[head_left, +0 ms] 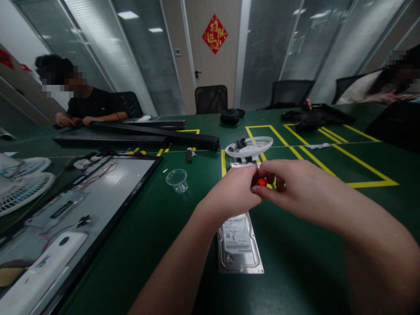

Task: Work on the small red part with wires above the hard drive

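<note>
My left hand (pixel 236 189) and my right hand (pixel 288 178) meet above the table, fingers curled toward each other. A small red-orange piece (pixel 261 182) shows between the fingertips; my right thumb and fingers pinch around it. My left fingers are closed against the same spot, but what they grip is hidden by the hand. Below my left hand lies a silver hard drive (pixel 240 249) with a white label, its far part covered by the hand. Another shiny metal part (pixel 243 165) peeks out just beyond my hands.
A clear plastic cup (pixel 177 180) stands left of my hands. Farther left is a large open panel (pixel 127 177) with wires. A white fan grille (pixel 265 143) lies beyond my hands. Long black bars (pixel 111 141) lie near a co-worker (pixel 95 103); another person (pixel 370 85) sits far right.
</note>
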{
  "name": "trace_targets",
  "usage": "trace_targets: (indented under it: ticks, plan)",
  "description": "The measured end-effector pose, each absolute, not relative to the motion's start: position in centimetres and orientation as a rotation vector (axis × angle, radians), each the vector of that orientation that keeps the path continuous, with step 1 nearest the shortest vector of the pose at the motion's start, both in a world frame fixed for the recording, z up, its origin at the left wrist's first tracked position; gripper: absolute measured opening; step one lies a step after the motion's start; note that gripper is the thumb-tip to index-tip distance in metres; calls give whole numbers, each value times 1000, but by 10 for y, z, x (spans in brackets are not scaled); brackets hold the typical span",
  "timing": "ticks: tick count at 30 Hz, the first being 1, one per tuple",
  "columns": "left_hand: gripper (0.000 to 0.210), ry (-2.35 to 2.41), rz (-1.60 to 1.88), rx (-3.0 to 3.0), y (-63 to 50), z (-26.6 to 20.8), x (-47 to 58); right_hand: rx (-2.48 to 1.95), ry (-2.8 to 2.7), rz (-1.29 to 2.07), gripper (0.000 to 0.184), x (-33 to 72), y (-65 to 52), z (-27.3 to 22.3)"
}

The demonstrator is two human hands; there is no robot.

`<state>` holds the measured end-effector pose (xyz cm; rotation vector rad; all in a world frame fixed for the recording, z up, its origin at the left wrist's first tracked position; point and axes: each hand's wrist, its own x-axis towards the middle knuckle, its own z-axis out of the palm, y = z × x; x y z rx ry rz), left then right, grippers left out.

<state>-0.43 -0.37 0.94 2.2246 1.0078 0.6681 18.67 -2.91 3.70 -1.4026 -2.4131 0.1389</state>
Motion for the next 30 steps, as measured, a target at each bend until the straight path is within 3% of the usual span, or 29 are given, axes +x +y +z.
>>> trace_targets:
  ticks: [7, 11, 21, 25, 30]
  plan:
    - [34, 1055, 707, 2146, -6, 12, -6, -1240, -2462, 190, 21, 185, -31, 40]
    - [28, 1037, 685, 2180, -7, 15, -5, -1370, -2429, 147, 8, 186, -30, 39]
    - [36, 1032, 718, 2174, -6, 10, -6, -1249, -2467, 170, 18, 185, -32, 41]
    - [34, 1019, 695, 2198, -7, 12, -5, -1378, -2436, 131, 11, 185, -30, 39]
    - [29, 1026, 697, 2182, -8, 13, -4, -1438, -2412, 79, 15, 185, -30, 37]
